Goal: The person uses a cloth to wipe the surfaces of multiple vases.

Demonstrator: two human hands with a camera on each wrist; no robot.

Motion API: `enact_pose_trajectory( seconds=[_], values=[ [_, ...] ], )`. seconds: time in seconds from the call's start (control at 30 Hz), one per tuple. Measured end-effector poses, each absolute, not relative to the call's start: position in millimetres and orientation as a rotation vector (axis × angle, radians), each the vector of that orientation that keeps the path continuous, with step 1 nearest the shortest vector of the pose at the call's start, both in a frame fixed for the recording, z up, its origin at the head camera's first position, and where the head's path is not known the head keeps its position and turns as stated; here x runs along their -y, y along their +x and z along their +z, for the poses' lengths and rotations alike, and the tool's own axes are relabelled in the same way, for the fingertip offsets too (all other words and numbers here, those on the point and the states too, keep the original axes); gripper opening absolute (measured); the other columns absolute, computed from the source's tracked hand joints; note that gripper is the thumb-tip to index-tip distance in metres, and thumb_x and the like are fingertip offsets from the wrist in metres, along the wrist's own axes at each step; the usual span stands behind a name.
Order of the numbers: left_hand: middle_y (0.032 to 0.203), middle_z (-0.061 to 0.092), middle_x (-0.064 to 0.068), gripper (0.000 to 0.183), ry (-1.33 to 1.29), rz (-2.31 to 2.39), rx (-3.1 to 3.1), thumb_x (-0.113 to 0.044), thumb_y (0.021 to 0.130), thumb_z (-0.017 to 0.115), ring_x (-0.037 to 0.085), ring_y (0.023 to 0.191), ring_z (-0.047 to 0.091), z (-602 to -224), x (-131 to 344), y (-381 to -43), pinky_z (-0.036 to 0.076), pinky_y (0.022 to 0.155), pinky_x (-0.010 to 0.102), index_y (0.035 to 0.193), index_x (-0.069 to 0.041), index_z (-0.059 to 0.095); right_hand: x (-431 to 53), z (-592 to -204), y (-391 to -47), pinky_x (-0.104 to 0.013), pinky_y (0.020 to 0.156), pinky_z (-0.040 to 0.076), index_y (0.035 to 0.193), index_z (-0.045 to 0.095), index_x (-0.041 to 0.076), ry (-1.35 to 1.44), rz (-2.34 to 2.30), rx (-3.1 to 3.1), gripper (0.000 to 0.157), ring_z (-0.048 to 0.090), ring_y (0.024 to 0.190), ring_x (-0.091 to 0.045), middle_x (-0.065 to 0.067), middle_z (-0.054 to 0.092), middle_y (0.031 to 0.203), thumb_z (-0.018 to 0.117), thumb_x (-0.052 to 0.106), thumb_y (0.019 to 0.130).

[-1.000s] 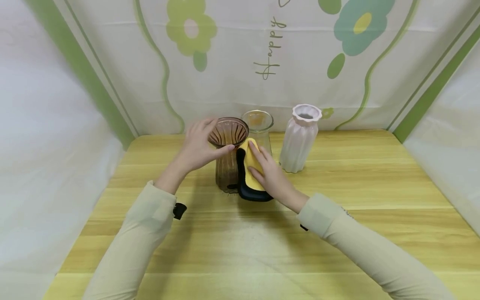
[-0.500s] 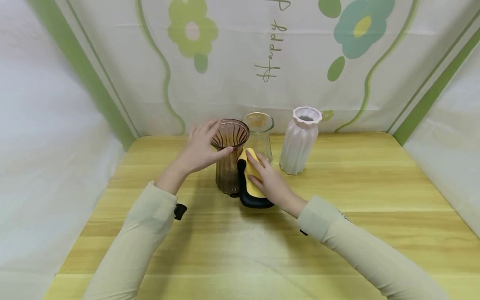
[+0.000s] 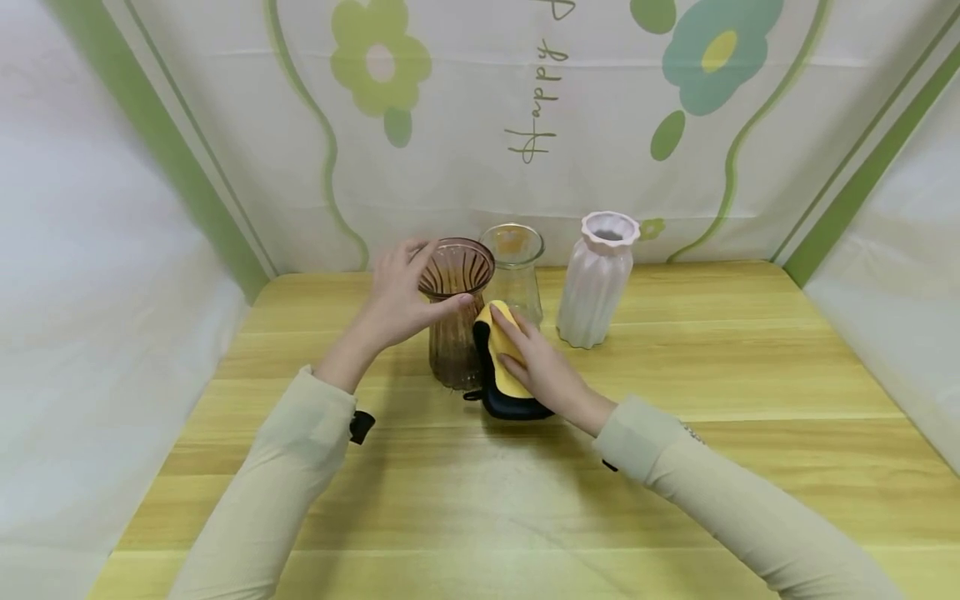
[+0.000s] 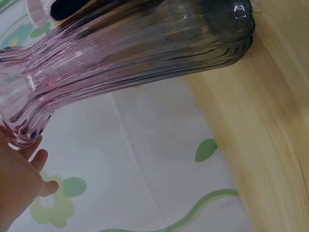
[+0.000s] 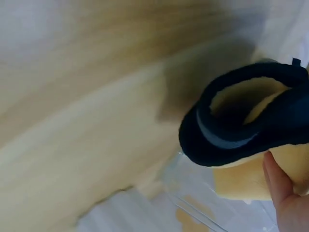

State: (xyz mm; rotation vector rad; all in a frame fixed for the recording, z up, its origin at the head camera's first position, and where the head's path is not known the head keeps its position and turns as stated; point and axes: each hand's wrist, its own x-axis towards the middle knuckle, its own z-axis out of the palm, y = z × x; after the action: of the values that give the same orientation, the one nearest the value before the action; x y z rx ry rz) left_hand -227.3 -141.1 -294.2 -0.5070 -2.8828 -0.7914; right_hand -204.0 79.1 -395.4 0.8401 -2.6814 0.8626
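A ribbed purple-brown glass vase (image 3: 453, 342) stands upright on the table. My left hand (image 3: 401, 293) holds it at the flared rim, thumb on the near side and fingers on the far side; the left wrist view shows the fingers at the vase's rim (image 4: 24, 130). In my right hand (image 3: 543, 367) is a folded yellow cleaning cloth (image 3: 501, 342) with a black border and a small loop. The hand presses the cloth against the vase's right side. In the right wrist view the cloth (image 5: 241, 176) curls over, showing its black edge.
Just behind the cloth stands a clear glass vase (image 3: 528, 287). A pinkish-white fluted vase (image 3: 597, 287) is farther right. The wooden table (image 3: 712, 375) ends at a printed fabric backdrop (image 3: 450, 167), with white fabric walls on both sides.
My right hand and the cloth have slid down the vase's side, mostly in the first half second. My left hand stays at the rim, and the vases have not moved.
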Motion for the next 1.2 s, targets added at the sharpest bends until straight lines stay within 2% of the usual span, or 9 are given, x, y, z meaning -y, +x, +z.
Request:
enact_pose_trajectory(
  seconds=[0.1, 0.37, 0.43, 0.6, 0.7, 0.83, 1.0, 1.1, 1.2],
  values=[
    [0.153, 0.027, 0.017, 0.089, -0.516, -0.782, 2.883, -0.047, 0.083, 0.067, 0.037, 0.142, 0.021, -293.4, 142.9, -227.4, 0.012, 0.116, 0.057, 0.151, -0.006, 0.026, -74.9, -387.3, -205.6, -0.041, 0.072, 0.056, 0.152, 0.026, 0.017, 0.816, 0.908, 2.604, 0.067, 0.065, 0.093, -0.036, -0.026, 0.044, 0.141, 0.060, 0.017, 0.094],
    [0.157, 0.023, 0.016, 0.088, -0.562, -0.815, 2.932, -0.045, 0.085, 0.063, 0.040, 0.145, 0.014, -290.9, 147.7, -227.5, 0.010, 0.117, 0.061, 0.152, -0.006, 0.022, -67.1, -373.8, -207.6, -0.038, 0.073, 0.053, 0.152, 0.026, 0.012, 0.772, 0.983, 2.472, 0.068, 0.057, 0.085, -0.025, -0.015, 0.048, 0.135, 0.060, 0.014, 0.094],
    [0.157, 0.021, 0.016, 0.088, -0.583, -0.813, 2.944, -0.046, 0.085, 0.062, 0.040, 0.146, 0.012, -290.6, 148.5, -227.9, 0.006, 0.118, 0.060, 0.153, -0.007, 0.020, -66.5, -373.8, -207.1, -0.038, 0.072, 0.054, 0.152, 0.027, 0.012, 0.770, 0.952, 2.490, 0.067, 0.058, 0.080, -0.024, -0.016, 0.048, 0.136, 0.061, 0.014, 0.093],
    [0.158, 0.018, 0.017, 0.089, -0.635, -0.777, 2.957, -0.045, 0.087, 0.059, 0.037, 0.148, 0.011, -289.6, 149.0, -228.6, -0.001, 0.119, 0.057, 0.153, -0.006, 0.017, -69.2, -380.7, -204.6, -0.029, 0.052, 0.049, 0.151, 0.029, 0.017, 0.792, 0.849, 2.613, 0.066, 0.053, 0.052, -0.020, -0.022, 0.043, 0.142, 0.061, 0.019, 0.094],
    [0.160, 0.015, 0.015, 0.092, -0.623, -0.763, 2.973, -0.049, 0.086, 0.059, 0.036, 0.148, 0.008, -288.9, 148.2, -228.0, -0.002, 0.119, 0.057, 0.154, -0.008, 0.014, -72.9, -388.7, -203.3, -0.030, 0.052, 0.048, 0.151, 0.029, 0.018, 0.796, 0.835, 2.690, 0.066, 0.061, 0.061, -0.026, -0.024, 0.040, 0.145, 0.061, 0.019, 0.094],
    [0.161, 0.011, 0.011, 0.098, -0.564, -0.797, 2.989, -0.058, 0.083, 0.060, 0.036, 0.149, 0.004, -288.8, 146.8, -227.2, 0.004, 0.118, 0.059, 0.155, -0.013, 0.010, -78.5, -398.8, -202.6, -0.041, 0.067, 0.054, 0.151, 0.031, 0.017, 0.803, 0.813, 2.748, 0.066, 0.066, 0.086, -0.038, -0.026, 0.042, 0.143, 0.062, 0.016, 0.093],
    [0.157, 0.016, 0.014, 0.104, -0.502, -0.789, 2.980, -0.070, 0.079, 0.058, 0.035, 0.145, 0.012, -289.3, 144.7, -227.8, 0.017, 0.116, 0.057, 0.155, -0.015, 0.013, -81.7, -402.5, -203.9, -0.041, 0.065, 0.054, 0.151, 0.030, 0.019, 0.809, 0.818, 2.769, 0.067, 0.065, 0.075, -0.035, -0.027, 0.042, 0.144, 0.063, 0.016, 0.092],
    [0.155, 0.022, 0.017, 0.102, -0.501, -0.722, 2.976, -0.068, 0.080, 0.058, 0.037, 0.144, 0.016, -287.8, 144.1, -228.0, 0.014, 0.117, 0.056, 0.154, -0.011, 0.017, -80.0, -399.5, -204.7, -0.042, 0.067, 0.054, 0.151, 0.030, 0.019, 0.798, 0.842, 2.739, 0.067, 0.066, 0.080, -0.037, -0.027, 0.041, 0.144, 0.062, 0.016, 0.093],
    [0.154, 0.026, 0.017, 0.095, -0.506, -0.683, 2.975, -0.060, 0.083, 0.061, 0.038, 0.144, 0.018, -285.6, 144.5, -227.4, 0.010, 0.117, 0.057, 0.153, -0.009, 0.021, -76.1, -392.9, -205.1, -0.047, 0.078, 0.055, 0.151, 0.029, 0.018, 0.795, 0.882, 2.680, 0.066, 0.064, 0.099, -0.041, -0.026, 0.042, 0.143, 0.061, 0.016, 0.094]
  ],
)
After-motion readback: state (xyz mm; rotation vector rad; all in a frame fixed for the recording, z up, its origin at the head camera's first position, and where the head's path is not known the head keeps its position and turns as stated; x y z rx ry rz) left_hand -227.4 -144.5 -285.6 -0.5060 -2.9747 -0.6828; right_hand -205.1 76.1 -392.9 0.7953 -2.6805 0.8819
